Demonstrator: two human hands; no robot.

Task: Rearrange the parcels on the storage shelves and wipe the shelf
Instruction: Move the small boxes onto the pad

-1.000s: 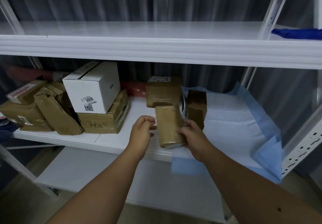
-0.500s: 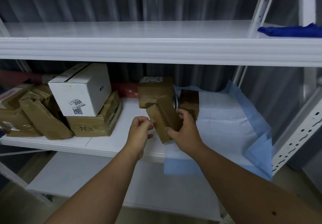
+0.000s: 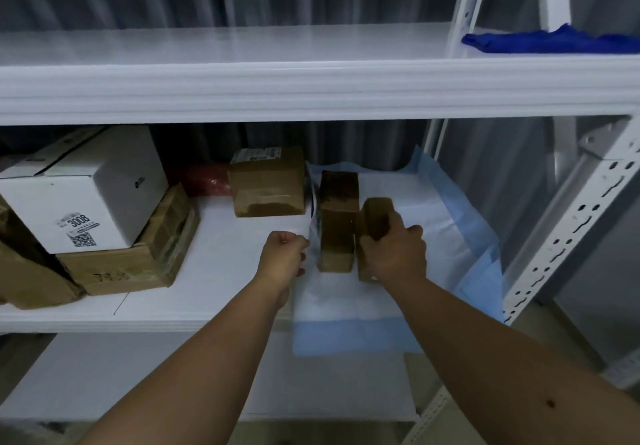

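White shelf (image 3: pixel 214 261): right hand (image 3: pixel 394 254) grips brown parcel (image 3: pixel 375 217); left hand (image 3: pixel 282 254) fisted, pinching pad edge (image 3: pixel 309 233).

Both my bare forearms reach forward and up from the bottom corners, converging toward the middle. My right hand (image 3: pixel 393 254) is knuckles-up, fingers curled over and thumb wrapped, gripping a brown parcel (image 3: pixel 375 217) from above. My left hand (image 3: pixel 284 252), a little to the left of the right and at about the same height, is in a loose fist with fingertips tucked under; can't tell if it pinches anything.
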